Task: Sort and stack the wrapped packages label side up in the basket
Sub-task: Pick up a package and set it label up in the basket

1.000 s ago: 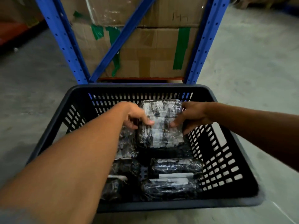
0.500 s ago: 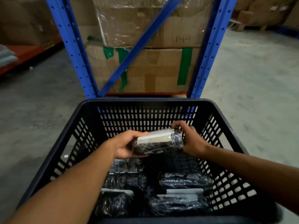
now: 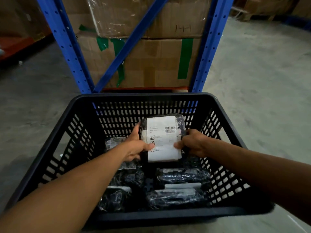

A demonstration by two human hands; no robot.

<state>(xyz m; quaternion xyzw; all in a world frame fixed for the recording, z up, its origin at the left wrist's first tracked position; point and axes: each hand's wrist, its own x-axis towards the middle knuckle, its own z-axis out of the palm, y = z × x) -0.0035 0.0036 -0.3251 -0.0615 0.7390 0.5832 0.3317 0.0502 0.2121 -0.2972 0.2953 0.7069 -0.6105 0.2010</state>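
Observation:
A black slatted basket stands on the floor in front of me. Both hands hold one black wrapped package inside it, toward the far wall, with its white barcode label facing up at me. My left hand grips the package's left edge, thumb on the label. My right hand grips its right edge the same way. Several more black wrapped packages lie on the basket floor below and nearer to me, some showing white label edges.
A blue steel rack with a diagonal brace stands just behind the basket. It holds taped cardboard boxes. Grey concrete floor spreads to the right and left. More boxes sit far right at the back.
The package was held on its edge half a second ago; it has since turned so the white label faces up, and it sits lower in the basket.

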